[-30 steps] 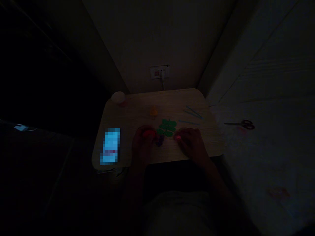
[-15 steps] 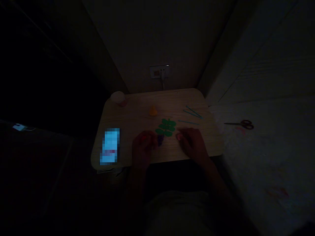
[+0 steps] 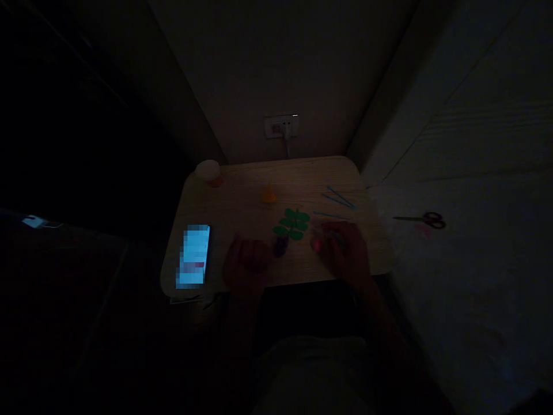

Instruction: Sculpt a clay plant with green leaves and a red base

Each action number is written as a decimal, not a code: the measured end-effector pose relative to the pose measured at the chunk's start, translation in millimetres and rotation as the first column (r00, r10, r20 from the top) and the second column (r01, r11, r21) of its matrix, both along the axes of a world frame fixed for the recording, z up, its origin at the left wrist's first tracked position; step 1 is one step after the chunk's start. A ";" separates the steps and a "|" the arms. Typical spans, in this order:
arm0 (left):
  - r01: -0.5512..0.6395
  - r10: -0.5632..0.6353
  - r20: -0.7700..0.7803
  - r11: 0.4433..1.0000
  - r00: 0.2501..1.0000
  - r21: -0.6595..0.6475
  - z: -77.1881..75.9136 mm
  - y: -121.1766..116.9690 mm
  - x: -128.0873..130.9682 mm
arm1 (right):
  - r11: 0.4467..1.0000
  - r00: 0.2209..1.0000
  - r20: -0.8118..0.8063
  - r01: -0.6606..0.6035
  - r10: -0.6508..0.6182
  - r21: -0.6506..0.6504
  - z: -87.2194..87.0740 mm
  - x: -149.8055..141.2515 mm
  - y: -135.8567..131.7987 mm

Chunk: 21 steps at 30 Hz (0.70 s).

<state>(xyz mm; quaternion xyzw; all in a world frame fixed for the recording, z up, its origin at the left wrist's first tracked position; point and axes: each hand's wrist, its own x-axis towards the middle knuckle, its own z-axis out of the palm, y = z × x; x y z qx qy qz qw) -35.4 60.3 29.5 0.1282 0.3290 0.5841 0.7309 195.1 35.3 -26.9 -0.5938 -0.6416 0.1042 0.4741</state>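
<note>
The scene is very dark. My left hand (image 3: 247, 265) is over the front of the small table, its fingers curled in and blurred; what they hold, if anything, does not show. Just to its right lies a small dark purple cluster (image 3: 280, 246), touching or close below a green leaf sprig (image 3: 294, 223) with several leaflets. On the sprig's other side is my right hand (image 3: 343, 251), fingers bent together, with a small pinkish-red spot at the fingertips that I cannot make out. Thin blue-green sticks (image 3: 339, 199) lie beyond this hand.
A lit phone (image 3: 193, 256) lies at the table's left. A pale cup (image 3: 209, 172) stands at the back left corner, and an orange cone-like piece (image 3: 268, 195) sits mid-table. Scissors (image 3: 425, 219) lie on the pale surface at right. A wall socket (image 3: 281, 126) holds a plug.
My left hand has shifted slightly left and turned, and the red thing seen in its fingers is no longer visible. My right hand has moved slightly right, away from the leaf sprig.
</note>
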 end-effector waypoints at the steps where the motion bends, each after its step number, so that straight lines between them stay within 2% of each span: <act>1: 0.023 -0.023 0.008 1.000 1.000 0.008 0.5 -0.3 1.4 | 1.000 1.000 -0.013 0.009 -0.009 0.001 1.3 0.4 1.1; 3: 0.039 -0.039 -0.007 0.999 0.999 0.022 -0.6 -0.6 5.2 | 1.000 0.999 -0.041 0.025 -0.025 0.000 4.2 0.7 3.9; 6: -0.008 0.010 -0.075 1.000 0.997 0.024 -7.2 -0.5 11.6 | 0.999 0.996 -0.078 0.040 -0.039 0.011 8.6 -0.3 8.7; 10: -0.036 0.042 -0.075 0.996 0.996 0.082 -14.1 0.3 16.8 | 1.000 0.998 -0.056 -0.001 0.003 0.026 11.5 -4.6 12.3; 14: -0.027 0.023 0.032 0.989 0.999 0.148 -7.3 -0.2 16.6 | 0.999 0.999 -0.043 -0.030 0.031 0.032 12.2 -9.7 10.0; 17: 0.004 -0.012 0.062 0.991 0.998 0.131 0.6 -4.0 13.1 | 0.999 0.998 -0.066 -0.019 0.021 0.035 14.9 -13.6 6.7; 21: -0.038 0.035 0.054 0.997 0.998 0.070 4.5 -12.1 7.9 | 0.999 0.994 -0.097 -0.036 0.040 0.034 25.1 -20.1 6.0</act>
